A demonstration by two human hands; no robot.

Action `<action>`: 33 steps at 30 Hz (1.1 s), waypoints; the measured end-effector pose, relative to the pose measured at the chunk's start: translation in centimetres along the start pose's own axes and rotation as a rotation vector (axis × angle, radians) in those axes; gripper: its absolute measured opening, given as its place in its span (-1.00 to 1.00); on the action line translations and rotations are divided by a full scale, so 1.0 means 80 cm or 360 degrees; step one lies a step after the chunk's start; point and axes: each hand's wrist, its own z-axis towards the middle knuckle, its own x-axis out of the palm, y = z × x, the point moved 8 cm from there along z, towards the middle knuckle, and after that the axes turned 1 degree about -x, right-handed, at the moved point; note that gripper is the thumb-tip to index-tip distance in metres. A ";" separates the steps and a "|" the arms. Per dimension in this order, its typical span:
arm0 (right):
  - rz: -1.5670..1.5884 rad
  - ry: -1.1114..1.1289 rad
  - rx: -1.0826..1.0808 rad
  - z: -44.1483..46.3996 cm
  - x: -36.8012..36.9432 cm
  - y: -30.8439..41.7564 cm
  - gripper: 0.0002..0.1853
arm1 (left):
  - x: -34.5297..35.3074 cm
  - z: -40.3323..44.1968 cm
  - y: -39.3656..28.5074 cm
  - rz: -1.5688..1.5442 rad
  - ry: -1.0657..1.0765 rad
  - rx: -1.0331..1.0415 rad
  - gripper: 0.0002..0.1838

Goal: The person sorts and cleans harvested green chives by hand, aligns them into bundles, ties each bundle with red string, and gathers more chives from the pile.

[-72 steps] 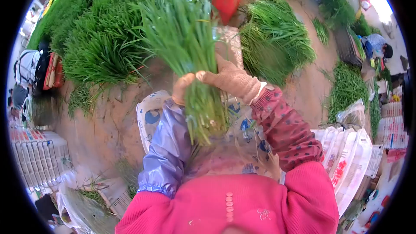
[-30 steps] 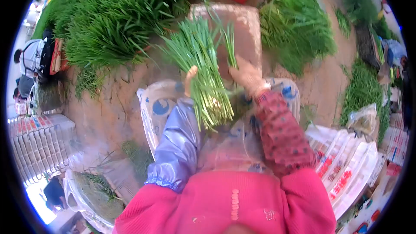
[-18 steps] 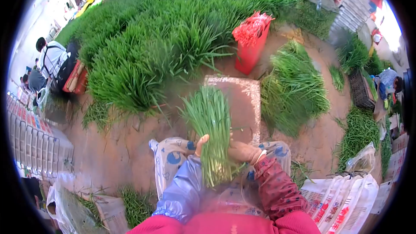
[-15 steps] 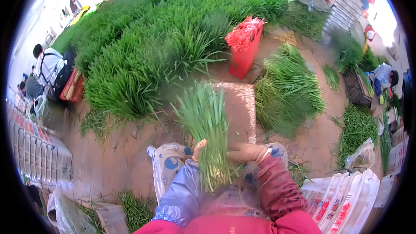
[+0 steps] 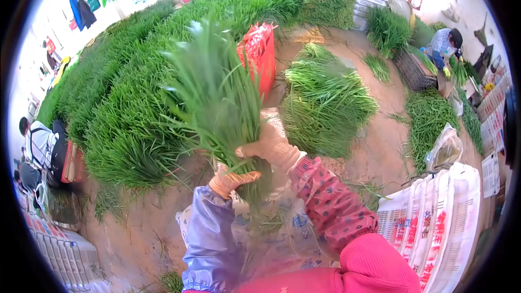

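A thick bunch of garlic chives (image 5: 220,97) stands up in front of me, its leafy tops blurred by motion and leaning left. My left hand (image 5: 232,180), gloved, is wrapped round the lower stems. Higher up, my gloved right hand (image 5: 269,145) closes on the bunch from the right side. The stem ends hang over my lap, smeared. Behind my hands, the low board (image 5: 275,119) is mostly covered from view. Just beyond it is a red container (image 5: 264,70) filled with red strips. A loose pile of chives (image 5: 328,103) lies to the right.
A large bed of chives (image 5: 125,108) spreads across the left and back. White crates (image 5: 434,217) are stacked at my right, more crates (image 5: 65,255) at lower left. One person (image 5: 444,46) works at the far right beside a dark crate (image 5: 415,70); another person (image 5: 40,141) sits at left.
The bunch has been lifted up and away from my lap. My right hand has come from beside the stems onto the bunch. The view has turned to the right.
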 end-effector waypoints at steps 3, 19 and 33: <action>-0.0016 -0.0085 -0.0036 0.000 0.000 0.021 -0.24 | -0.015 0.008 0.006 0.0038 0.0051 -0.0100 -0.53; -0.0997 0.0293 -0.1072 -0.017 0.036 0.081 -0.35 | -0.032 0.031 0.041 -0.1130 -0.0192 0.0215 -0.51; -0.0493 -0.0380 -0.0500 0.005 0.016 0.105 -0.42 | -0.049 -0.051 -0.070 0.0130 -0.0837 0.0325 0.21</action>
